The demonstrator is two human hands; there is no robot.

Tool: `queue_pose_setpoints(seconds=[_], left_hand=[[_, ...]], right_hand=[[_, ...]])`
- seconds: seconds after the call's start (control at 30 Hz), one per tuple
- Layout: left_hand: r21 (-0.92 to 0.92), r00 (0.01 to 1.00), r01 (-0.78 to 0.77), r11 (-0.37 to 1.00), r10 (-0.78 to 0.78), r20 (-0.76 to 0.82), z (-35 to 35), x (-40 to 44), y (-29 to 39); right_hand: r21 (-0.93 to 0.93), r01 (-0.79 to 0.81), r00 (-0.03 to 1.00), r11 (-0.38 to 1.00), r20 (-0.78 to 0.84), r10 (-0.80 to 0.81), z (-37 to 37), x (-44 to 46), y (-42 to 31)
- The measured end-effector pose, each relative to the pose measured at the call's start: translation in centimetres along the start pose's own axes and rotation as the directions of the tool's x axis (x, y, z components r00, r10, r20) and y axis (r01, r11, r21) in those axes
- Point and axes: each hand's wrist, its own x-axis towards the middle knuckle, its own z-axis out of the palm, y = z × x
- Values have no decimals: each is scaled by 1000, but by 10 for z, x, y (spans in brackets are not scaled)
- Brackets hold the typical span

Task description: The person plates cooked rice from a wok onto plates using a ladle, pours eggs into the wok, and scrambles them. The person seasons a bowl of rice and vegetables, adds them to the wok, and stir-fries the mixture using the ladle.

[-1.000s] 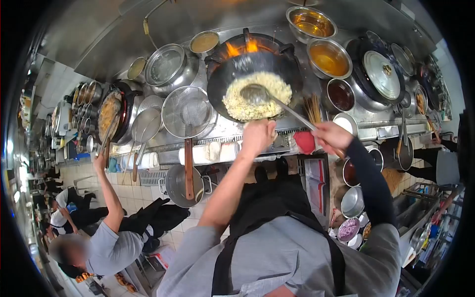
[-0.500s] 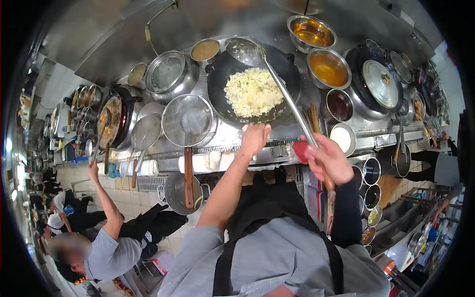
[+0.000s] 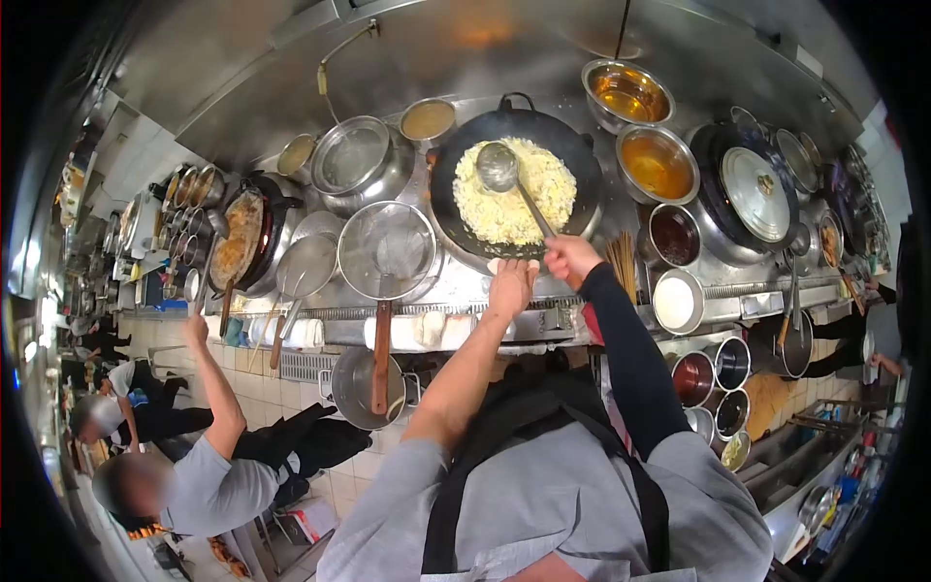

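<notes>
A large black wok (image 3: 448, 209) holds a mound of egg fried rice (image 3: 529, 199), pale yellow and white with small green bits. My left hand (image 3: 513, 289) grips the wok's near edge, with a bit of pale cloth (image 3: 497, 264) at the fingers. The wok's near handle, if there is one, is hidden by that hand. In my closed right hand (image 3: 570, 259) is the handle of a steel ladle (image 3: 497, 167). The ladle's bowl rests over the upper left part of the rice, rounded back facing up.
Left of the wok are a round mesh strainer (image 3: 388, 250) and a steel pot (image 3: 351, 155). Bowls of amber liquid (image 3: 658, 167), dark sauce (image 3: 674, 236) and white contents (image 3: 678, 301) stand at right. Another person (image 3: 218, 485) works at a wok on the left.
My right hand has moved forward and left with the ladle, whose bowl has gone from the wok's far rim onto the rice. The rice no longer looks blurred. My left hand stays at the wok's edge.
</notes>
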Motion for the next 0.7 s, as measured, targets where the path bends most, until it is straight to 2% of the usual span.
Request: queue_pose_setpoints(seconds=[0.03, 0.07, 0.1, 0.13, 0.17, 0.2, 0.27, 0.3, 0.33, 0.37, 0.4, 0.43, 0.53, 0.6, 0.63, 0.67, 0.7], left_hand=[[-13, 1000, 26, 1000, -25, 16, -5, 0, 3], [-20, 1000, 29, 999, -29, -1, -7, -3, 5], [-27, 999, 31, 999, -32, -16, -7, -6, 8], [-34, 999, 29, 999, -30, -36, -8, -5, 9], [-10, 999, 11, 1000, -11, -31, -8, -4, 9], [-19, 999, 13, 1000, -14, -50, -9, -3, 9], [-36, 997, 19, 999, -21, -71, -14, -8, 15], [-38, 992, 24, 999, -29, -123, -20, -12, 21], [-1, 980, 26, 1000, -26, -195, -27, -21, 27], [36, 963, 27, 999, -17, -270, -33, -25, 34], [72, 939, 33, 997, -6, -345, -35, -29, 37], [-10, 938, 48, 999, -48, -343, -27, -32, 29], [-52, 933, 16, 999, -34, -359, -25, -36, 22], [-84, 922, 35, 996, -64, -382, -22, -36, 24], [-90, 919, 40, 995, -72, -387, -20, -37, 24], [-95, 916, 44, 995, -78, -394, -20, -37, 23], [-87, 914, 42, 995, -73, -398, -22, -37, 26]], right_hand=[[-516, 101, 968, 851, -145, -203, 34, -15, 3], [-888, 63, 884, 456, -163, -438, 54, -30, 15], [-951, 202, 791, 235, 17, -612, 29, -25, 41], [-582, 161, 964, 797, -79, -253, 70, -92, 14], [-216, -5, 997, 976, -81, -13, 44, -91, 10], [182, -223, 974, 958, 11, 225, 16, -89, 14], [-202, -66, 984, 977, -177, 30, 13, -77, 35], [-407, 1, 968, 913, -227, -102, 15, -66, 36], [-671, 151, 919, 726, -175, -354, 19, -59, 42], [-864, 253, 824, 436, -44, -565, 23, -47, 41], [-954, 288, 698, 85, 148, -700, 24, -34, 38], [-942, 310, 728, 129, 148, -669, 21, -17, 41], [-908, 312, 858, 278, 144, -493, 13, -25, 49], [-846, 531, 704, 50, 408, -581, -37, -57, 75], [-903, 306, 905, 301, 178, -386, -47, -97, 65], [-879, 15, 992, 477, -47, -118, -57, -140, 51], [-993, 96, 938, 72, 66, -339, -97, -166, 58]])
